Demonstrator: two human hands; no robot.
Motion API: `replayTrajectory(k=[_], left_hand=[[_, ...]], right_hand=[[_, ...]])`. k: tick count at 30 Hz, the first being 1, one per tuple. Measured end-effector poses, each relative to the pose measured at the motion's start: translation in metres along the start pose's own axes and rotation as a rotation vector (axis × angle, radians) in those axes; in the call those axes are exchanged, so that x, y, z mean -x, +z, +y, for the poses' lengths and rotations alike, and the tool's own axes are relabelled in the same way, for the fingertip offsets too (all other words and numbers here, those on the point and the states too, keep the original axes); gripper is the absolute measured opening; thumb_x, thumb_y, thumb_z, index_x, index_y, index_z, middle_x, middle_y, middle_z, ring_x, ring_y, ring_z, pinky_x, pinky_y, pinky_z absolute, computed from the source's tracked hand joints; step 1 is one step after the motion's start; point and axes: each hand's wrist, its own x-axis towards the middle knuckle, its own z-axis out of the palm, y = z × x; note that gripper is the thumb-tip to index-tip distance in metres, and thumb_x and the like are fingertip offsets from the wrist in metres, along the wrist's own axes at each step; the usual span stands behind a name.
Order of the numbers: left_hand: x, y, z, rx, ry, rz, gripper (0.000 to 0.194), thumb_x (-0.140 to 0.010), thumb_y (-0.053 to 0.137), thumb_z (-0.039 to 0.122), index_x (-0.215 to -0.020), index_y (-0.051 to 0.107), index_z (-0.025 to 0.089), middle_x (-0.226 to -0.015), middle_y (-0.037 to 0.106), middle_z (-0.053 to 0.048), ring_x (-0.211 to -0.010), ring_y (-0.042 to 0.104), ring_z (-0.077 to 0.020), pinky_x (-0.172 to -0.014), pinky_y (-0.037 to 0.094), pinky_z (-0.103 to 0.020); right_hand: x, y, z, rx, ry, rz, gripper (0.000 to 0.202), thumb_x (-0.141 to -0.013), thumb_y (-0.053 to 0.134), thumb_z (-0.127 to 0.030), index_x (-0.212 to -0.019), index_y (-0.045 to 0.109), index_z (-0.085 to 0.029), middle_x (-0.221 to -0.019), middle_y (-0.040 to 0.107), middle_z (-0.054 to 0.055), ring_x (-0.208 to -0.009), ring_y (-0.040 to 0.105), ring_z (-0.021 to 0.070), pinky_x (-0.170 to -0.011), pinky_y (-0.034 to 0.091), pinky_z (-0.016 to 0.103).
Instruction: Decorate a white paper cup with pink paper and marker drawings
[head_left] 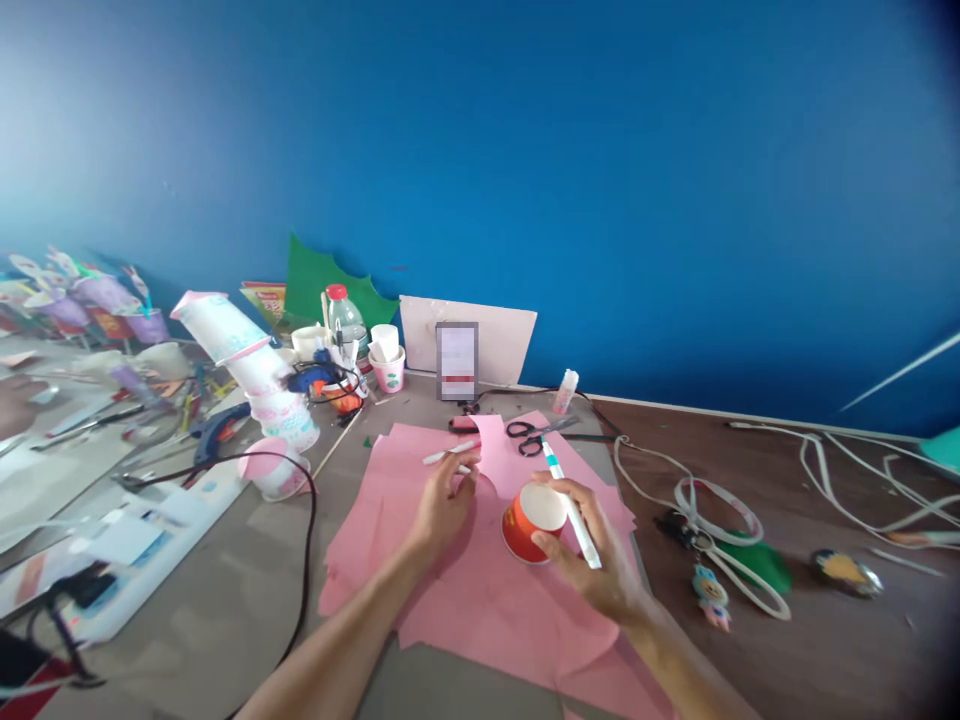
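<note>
My right hand (600, 560) is closed around a red paper cup (523, 525) with a white inside, tilted over the pink paper. A white marker (577, 525) with a teal band lies between the same hand's thumb and fingers, slanting across it. My left hand (446, 510) rests on the pink paper (465, 600) left of the cup, its fingers curled together. A small pale thing shows at those fingertips, too small to name. Just beyond them lies a slim white pen (442, 455). Black scissors (529, 438) lie at the far side of the paper.
A glue bottle (566, 390) stands by the wall. Stacked decorated paper cups (259, 370), a plastic bottle (345, 325) and a black cable (311, 500) are on the left. White cords (720, 510) and a keychain (710, 595) lie right. Another person's hand (19, 405) shows far left.
</note>
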Motion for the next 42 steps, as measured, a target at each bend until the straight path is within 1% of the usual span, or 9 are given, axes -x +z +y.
replayTrajectory(k=[3, 6, 8, 11, 15, 19, 34, 38, 42], left_hand=[[0.000, 0.004, -0.013, -0.154, 0.167, -0.058, 0.027, -0.079, 0.050, 0.011, -0.100, 0.064, 0.020, -0.100, 0.067, -0.009, -0.094, 0.062, -0.0216, -0.083, 0.050, -0.037], [0.005, 0.008, -0.017, -0.292, 0.338, -0.134, 0.034, -0.079, 0.050, 0.009, -0.108, 0.063, 0.020, -0.101, 0.066, -0.010, -0.096, 0.060, -0.0237, -0.087, 0.050, -0.041], [0.008, 0.008, -0.015, -0.361, 0.400, -0.184, 0.036, -0.080, 0.050, 0.008, -0.113, 0.060, 0.019, -0.103, 0.065, -0.011, -0.097, 0.060, -0.0245, -0.090, 0.049, -0.044], [0.009, 0.005, -0.011, -0.439, 0.428, -0.250, 0.039, -0.081, 0.051, 0.008, -0.118, 0.056, 0.019, -0.107, 0.065, -0.012, -0.100, 0.060, -0.0254, -0.094, 0.047, -0.047], [0.007, 0.001, -0.009, -0.491, 0.437, -0.314, 0.042, -0.082, 0.049, 0.007, -0.122, 0.052, 0.017, -0.110, 0.064, -0.013, -0.106, 0.058, -0.0273, -0.098, 0.043, -0.050], [0.006, -0.002, -0.007, -0.489, 0.424, -0.349, 0.048, -0.080, 0.048, 0.005, -0.126, 0.049, 0.019, -0.113, 0.062, -0.012, -0.107, 0.057, -0.0268, -0.100, 0.041, -0.050], [0.006, -0.001, -0.008, -0.473, 0.419, -0.342, 0.050, -0.079, 0.048, 0.005, -0.127, 0.049, 0.019, -0.113, 0.062, -0.013, -0.107, 0.056, -0.0273, -0.102, 0.039, -0.052], [0.006, 0.002, -0.014, -0.383, 0.395, -0.280, 0.051, -0.077, 0.051, 0.006, -0.126, 0.053, 0.020, -0.110, 0.063, -0.011, -0.106, 0.057, -0.0268, -0.097, 0.044, -0.048], [0.002, 0.002, -0.012, -0.188, 0.273, -0.133, 0.035, -0.081, 0.048, 0.010, -0.112, 0.061, 0.021, -0.102, 0.063, -0.010, -0.099, 0.060, -0.0240, -0.088, 0.051, -0.041]], right_hand=[[0.000, -0.001, -0.002, 0.026, 0.020, -0.002, 0.045, -0.088, 0.063, -0.027, -0.128, 0.044, -0.028, -0.133, 0.058, 0.012, -0.126, 0.054, 0.0267, -0.103, 0.047, 0.042], [-0.001, -0.001, -0.004, 0.029, 0.024, 0.016, 0.044, -0.087, 0.063, -0.028, -0.127, 0.044, -0.027, -0.132, 0.058, 0.013, -0.125, 0.056, 0.0277, -0.102, 0.048, 0.045], [-0.001, -0.001, -0.004, 0.014, 0.025, 0.028, 0.044, -0.087, 0.064, -0.029, -0.126, 0.044, -0.028, -0.132, 0.059, 0.014, -0.124, 0.056, 0.0283, -0.100, 0.049, 0.046], [0.000, -0.001, -0.003, 0.005, 0.042, 0.038, 0.043, -0.087, 0.064, -0.030, -0.125, 0.045, -0.027, -0.133, 0.059, 0.014, -0.123, 0.057, 0.0294, -0.099, 0.050, 0.047], [0.002, 0.000, -0.002, 0.018, 0.058, 0.040, 0.043, -0.087, 0.065, -0.031, -0.125, 0.046, -0.027, -0.136, 0.057, 0.014, -0.125, 0.055, 0.0298, -0.100, 0.049, 0.047], [0.003, 0.002, -0.003, 0.020, 0.056, 0.047, 0.044, -0.087, 0.064, -0.030, -0.127, 0.045, -0.028, -0.138, 0.056, 0.013, -0.128, 0.053, 0.0295, -0.102, 0.048, 0.047], [0.002, 0.001, -0.002, 0.037, 0.077, -0.011, 0.047, -0.089, 0.063, -0.032, -0.131, 0.043, -0.028, -0.137, 0.054, 0.015, -0.130, 0.050, 0.0292, -0.104, 0.045, 0.051], [0.001, 0.000, -0.002, 0.042, 0.074, -0.019, 0.047, -0.089, 0.063, -0.033, -0.131, 0.044, -0.028, -0.135, 0.055, 0.014, -0.128, 0.051, 0.0292, -0.104, 0.045, 0.050], [0.000, -0.001, -0.002, 0.051, 0.064, -0.014, 0.046, -0.088, 0.065, -0.033, -0.129, 0.046, -0.028, -0.133, 0.058, 0.013, -0.124, 0.055, 0.0286, -0.101, 0.047, 0.047]])
